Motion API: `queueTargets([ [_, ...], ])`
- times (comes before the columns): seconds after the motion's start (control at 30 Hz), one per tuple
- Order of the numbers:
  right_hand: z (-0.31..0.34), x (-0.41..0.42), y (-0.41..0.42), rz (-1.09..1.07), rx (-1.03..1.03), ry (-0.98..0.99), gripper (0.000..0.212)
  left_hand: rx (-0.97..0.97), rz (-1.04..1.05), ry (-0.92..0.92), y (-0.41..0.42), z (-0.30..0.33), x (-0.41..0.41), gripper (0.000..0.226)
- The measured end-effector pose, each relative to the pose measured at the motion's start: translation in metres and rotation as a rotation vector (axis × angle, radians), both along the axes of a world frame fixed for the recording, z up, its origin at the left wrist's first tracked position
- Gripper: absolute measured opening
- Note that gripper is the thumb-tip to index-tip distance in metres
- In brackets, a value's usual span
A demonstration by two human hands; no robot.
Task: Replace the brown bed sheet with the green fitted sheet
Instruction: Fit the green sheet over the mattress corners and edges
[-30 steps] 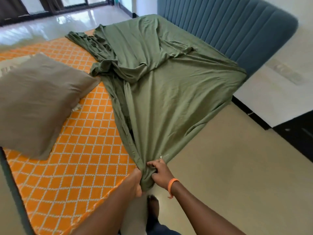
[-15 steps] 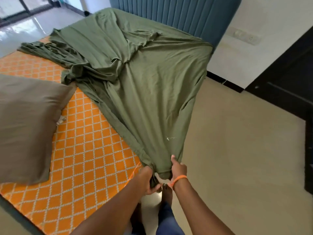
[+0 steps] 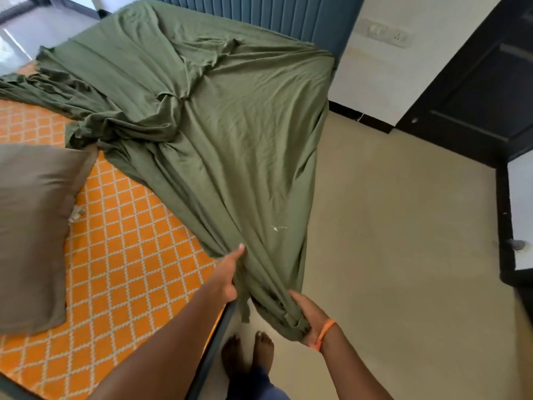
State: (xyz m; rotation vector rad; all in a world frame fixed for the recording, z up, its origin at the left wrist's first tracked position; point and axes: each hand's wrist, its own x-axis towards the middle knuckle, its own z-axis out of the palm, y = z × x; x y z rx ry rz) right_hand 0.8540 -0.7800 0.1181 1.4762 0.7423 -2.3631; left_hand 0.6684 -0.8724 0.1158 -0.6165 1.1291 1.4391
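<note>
The green fitted sheet (image 3: 230, 134) lies rumpled over the far half of the bed and stretches in a taut fan down to the near corner. My left hand (image 3: 227, 272) grips a gathered fold of it at the mattress edge, thumb up along the cloth. My right hand (image 3: 310, 316), with an orange band on the wrist, holds the bunched corner lower down beside the bed. The orange patterned mattress (image 3: 124, 255) is bare on the near left. No brown sheet is in view.
A grey-brown pillow (image 3: 31, 232) lies on the mattress at the left. A blue ribbed headboard (image 3: 288, 15) stands at the back. Beige floor (image 3: 403, 255) spreads to the right, with a dark door (image 3: 476, 90) and dark furniture (image 3: 516, 226). My bare feet (image 3: 248, 353) stand by the bed corner.
My hands have moved apart on the sheet: the left slid up along the fold, the right dropped lower and rightward with the corner. The view has shifted right and closer.
</note>
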Motion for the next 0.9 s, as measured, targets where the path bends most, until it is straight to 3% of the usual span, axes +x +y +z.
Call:
queueTargets([
  [0.13, -0.017, -0.003, -0.011, 0.037, 0.185, -0.035, 0.063, -0.37, 0.005, 0.277, -0.011, -0.036, 0.015, 0.045],
  [0.27, -0.035, -0.007, -0.018, 0.012, 0.32, -0.024, 0.044, -0.506, 0.024, 0.253, -0.051, -0.051, 0.036, 0.056],
  [0.4, -0.049, -0.018, -0.029, -0.179, 0.064, 0.028, 0.04, -0.661, 0.053, 0.178, -0.107, -0.06, 0.063, 0.069],
  [0.5, -0.064, -0.026, -0.048, -0.244, -0.07, 0.019, 0.049, -0.671, 0.116, 0.128, -0.137, -0.059, 0.076, 0.072],
  [0.6, -0.073, -0.023, -0.074, -0.094, -0.03, -0.04, 0.044, -0.674, 0.173, 0.117, -0.152, -0.054, 0.072, 0.07],
  [0.7, -0.092, -0.016, -0.099, 0.073, 0.05, -0.116, 0.07, -0.68, 0.212, 0.097, -0.164, -0.057, 0.065, 0.071],
  [0.8, -0.133, -0.003, -0.122, 0.099, 0.12, -0.218, 0.096, -0.695, 0.227, 0.051, -0.184, -0.065, 0.061, 0.073],
  [0.9, -0.171, 0.011, -0.146, -0.003, 0.121, -0.228, 0.094, -0.694, 0.219, 0.028, -0.213, -0.073, 0.062, 0.067],
])
